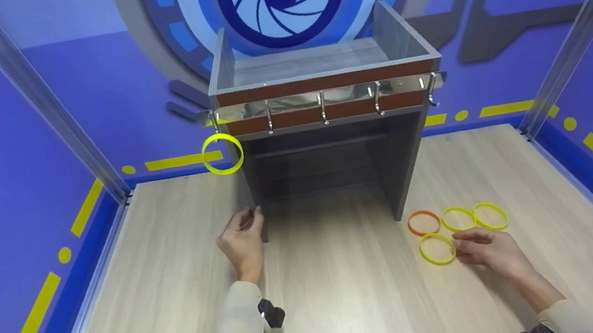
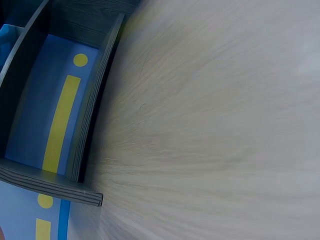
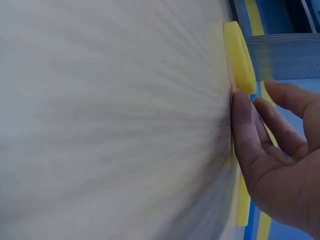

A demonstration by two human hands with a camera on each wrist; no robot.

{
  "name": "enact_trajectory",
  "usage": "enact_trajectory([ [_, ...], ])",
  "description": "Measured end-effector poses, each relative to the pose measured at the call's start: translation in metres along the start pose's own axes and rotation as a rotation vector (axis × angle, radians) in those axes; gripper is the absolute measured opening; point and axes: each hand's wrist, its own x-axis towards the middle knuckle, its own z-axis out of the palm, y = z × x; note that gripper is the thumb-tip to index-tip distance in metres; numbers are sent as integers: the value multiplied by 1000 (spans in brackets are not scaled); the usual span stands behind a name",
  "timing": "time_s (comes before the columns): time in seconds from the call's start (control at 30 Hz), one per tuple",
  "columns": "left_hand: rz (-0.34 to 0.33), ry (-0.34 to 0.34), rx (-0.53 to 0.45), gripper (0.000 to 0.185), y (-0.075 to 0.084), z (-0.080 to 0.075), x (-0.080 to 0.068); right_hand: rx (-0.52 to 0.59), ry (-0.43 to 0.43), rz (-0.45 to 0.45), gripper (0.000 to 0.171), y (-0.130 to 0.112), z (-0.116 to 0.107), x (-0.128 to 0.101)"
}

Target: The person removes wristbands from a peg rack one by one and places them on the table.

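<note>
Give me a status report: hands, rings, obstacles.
Left hand beside rack, no ring. Right hand at nearest ring. Another ring on leftmost hook. Nothing seems in the way.

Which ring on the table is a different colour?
The orange ring, far left in the back row of three, behind the front yellow ring. It's the only orange one; the other three lying there are yellow.

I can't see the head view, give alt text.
The right hand touches a yellow ring on a table, near an orange ring and two yellow rings. Another yellow ring hangs from a gray rack's leftmost hook, above the left hand.
</note>
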Motion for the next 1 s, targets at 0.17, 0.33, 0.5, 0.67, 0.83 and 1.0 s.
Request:
enact_trajectory([
  [0.17,-20,-10,-13,8,0,0,-1,-28,67,-12,46,-3,-1,-1],
  [0.33,-9,-13,-2,9,1,0,0,4,120,-114,42,-11,1,-3],
  [0.5,-8,-11,-4,8,1,1,1,92,100,-218,44,-29,9,-7],
  [0.67,-21,-18,-6,10,2,1,0,116,84,-285,44,-50,21,-14],
  [0.83,-20,-18,-6,10,2,2,0,104,71,-364,39,-71,33,-19],
  [1.0,-23,-15,-7,10,1,1,-1,104,50,-419,34,-93,49,-21],
])
